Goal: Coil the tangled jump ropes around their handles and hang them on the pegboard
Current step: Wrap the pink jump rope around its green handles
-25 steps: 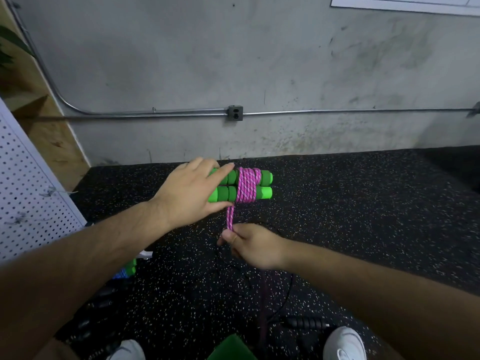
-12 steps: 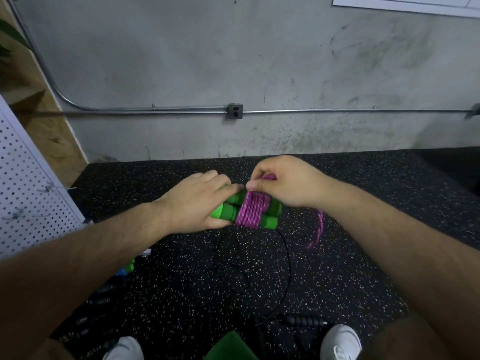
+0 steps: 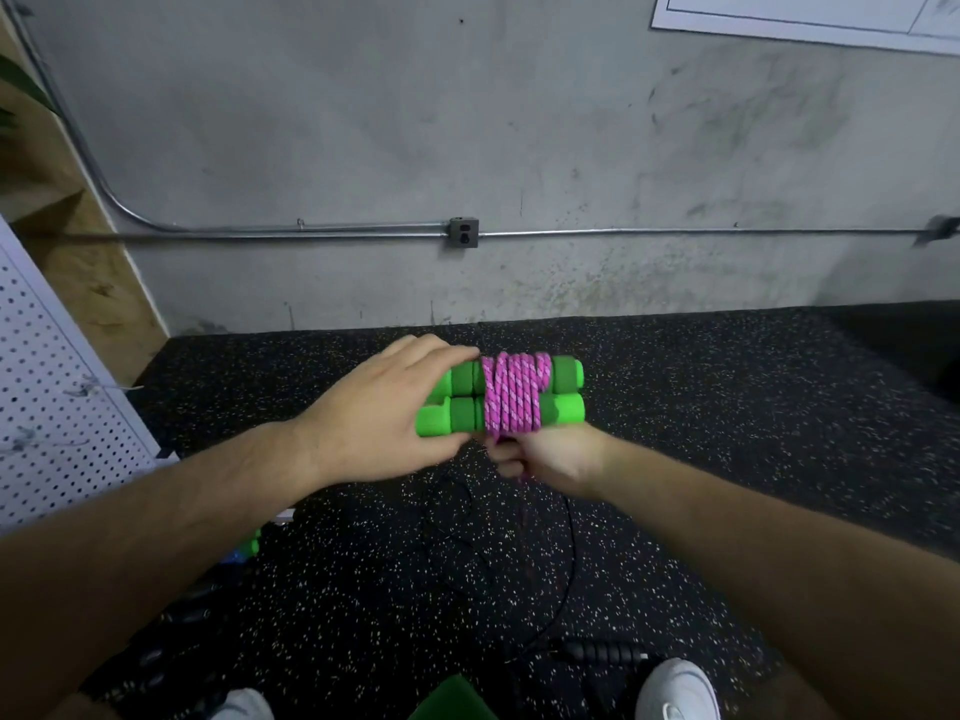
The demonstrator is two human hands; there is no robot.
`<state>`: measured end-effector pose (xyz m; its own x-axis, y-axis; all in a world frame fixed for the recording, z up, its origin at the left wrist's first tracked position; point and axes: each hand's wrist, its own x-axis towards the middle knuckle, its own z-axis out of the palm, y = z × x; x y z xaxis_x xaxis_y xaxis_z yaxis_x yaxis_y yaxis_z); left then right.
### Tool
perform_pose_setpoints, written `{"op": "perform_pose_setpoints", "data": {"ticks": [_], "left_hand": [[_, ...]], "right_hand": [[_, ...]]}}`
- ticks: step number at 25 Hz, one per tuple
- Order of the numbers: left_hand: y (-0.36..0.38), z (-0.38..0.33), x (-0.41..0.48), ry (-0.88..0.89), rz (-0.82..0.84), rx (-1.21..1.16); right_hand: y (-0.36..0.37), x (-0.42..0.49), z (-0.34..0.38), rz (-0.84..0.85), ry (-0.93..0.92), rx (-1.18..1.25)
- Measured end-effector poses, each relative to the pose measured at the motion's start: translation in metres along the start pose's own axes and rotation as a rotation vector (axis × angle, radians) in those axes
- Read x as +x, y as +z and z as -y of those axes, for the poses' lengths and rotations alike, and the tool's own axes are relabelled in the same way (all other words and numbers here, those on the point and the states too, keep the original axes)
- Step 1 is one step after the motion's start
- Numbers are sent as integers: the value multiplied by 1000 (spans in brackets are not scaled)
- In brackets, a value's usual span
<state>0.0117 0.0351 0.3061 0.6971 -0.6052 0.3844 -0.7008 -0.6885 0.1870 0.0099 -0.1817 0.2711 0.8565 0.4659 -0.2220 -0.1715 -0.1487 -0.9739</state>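
Pink rope (image 3: 514, 392) round two green handles (image 3: 567, 409), both in grip of left hand (image 3: 374, 423) (tail (image 3: 497, 436) tight in right hand (image 3: 550, 454))

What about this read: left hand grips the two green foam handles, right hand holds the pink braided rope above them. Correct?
Wrong side. Head view: the right hand holds the pink braided rope below the two green foam handles, not above. The left hand does grip them.

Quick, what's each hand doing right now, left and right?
Left hand: grips the two green handles, held side by side.
Right hand: closed on the pink rope, just below the handles.
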Motion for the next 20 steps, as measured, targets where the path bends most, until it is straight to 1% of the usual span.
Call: {"op": "perform_pose_setpoints", "data": {"ticks": [2,4,6,8,11,14,16,18,20], "left_hand": [[-1,13,4,-65,-24,67],[2,27,7,-87,-26,162],[2,40,8,-128,-19,222],[1,52,7,-161,2,263],[5,64,4,-176,71,312],[10,60,4,-142,140,297],[13,50,5,-100,181,287],[16,37,5,-24,205,290],[19,22,4,58,204,269]], "right_hand": [[20,-1,-9,53,22,-2],[37,-4,-2,14,34,-102],[51,-10,6,-25,21,-283],[62,-19,18,-26,9,-483],[66,-36,44,-32,-29,-716],[46,-49,75,-122,-130,-1063],[24,-50,86,-232,-194,-1281],[3,-44,89,-332,-288,-1348],[-16,-32,88,-341,-345,-1338]]}}
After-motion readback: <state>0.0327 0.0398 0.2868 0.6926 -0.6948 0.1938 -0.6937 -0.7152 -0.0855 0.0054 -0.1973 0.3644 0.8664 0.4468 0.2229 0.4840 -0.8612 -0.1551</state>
